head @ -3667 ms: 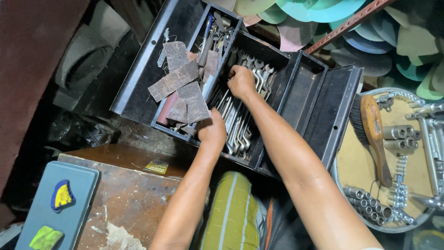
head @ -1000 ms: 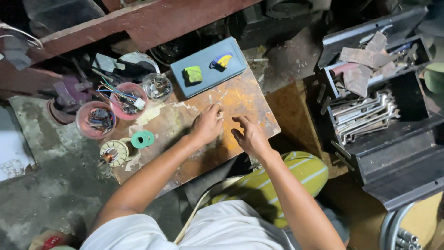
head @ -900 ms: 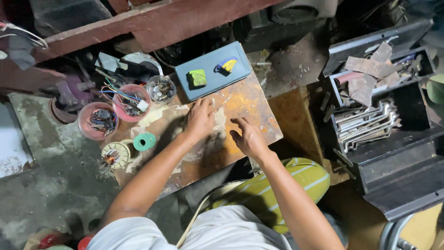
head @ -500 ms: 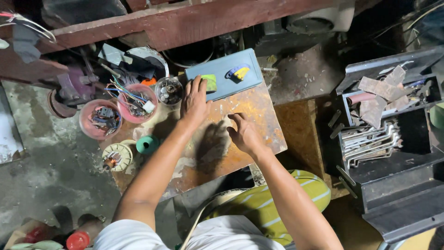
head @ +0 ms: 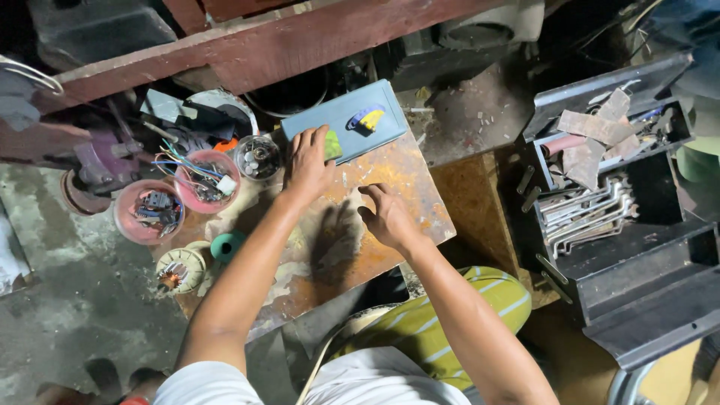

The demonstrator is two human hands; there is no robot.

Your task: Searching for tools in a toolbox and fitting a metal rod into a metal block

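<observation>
Left hand (head: 309, 159) flat on blue case (head: 346, 120)

Your two hands, the left hand (head: 309, 161) and right hand (head: 388, 217), work over one rusty bench (head: 390, 169) carrying one blue case (head: 341, 112), two pink bowls (head: 146, 212) (head: 202, 180), one glass jar (head: 257, 157), one green spool (head: 227, 244) and, alongside, one open toolbox (head: 622, 225).
</observation>
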